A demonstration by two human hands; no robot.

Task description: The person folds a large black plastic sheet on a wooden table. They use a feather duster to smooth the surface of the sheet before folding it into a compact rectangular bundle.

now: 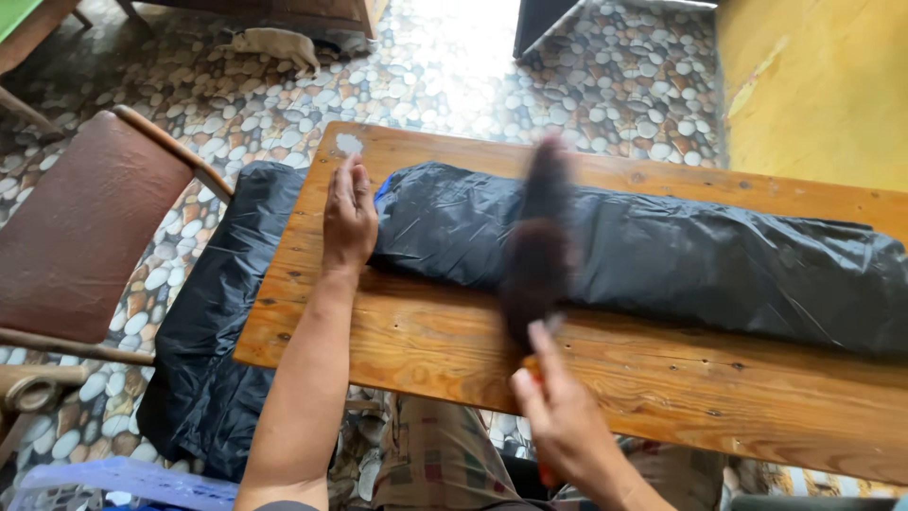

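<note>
Over the wooden table [454,360], right hand [567,416] in a closed grip on a blurred dark brush [539,255] reaching across the black plastic bundle [681,255], left hand [348,220] flat, grip open, pressing the bundle's end, brown chair [85,227] beside.

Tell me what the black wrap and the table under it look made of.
Black wrap: thin plastic film by its look, glossy, crinkled with shiny creases. Table: bare or lightly finished wooden planks, with visible grain, knots and nail holes. Left hand presses the wrap's end.
</note>
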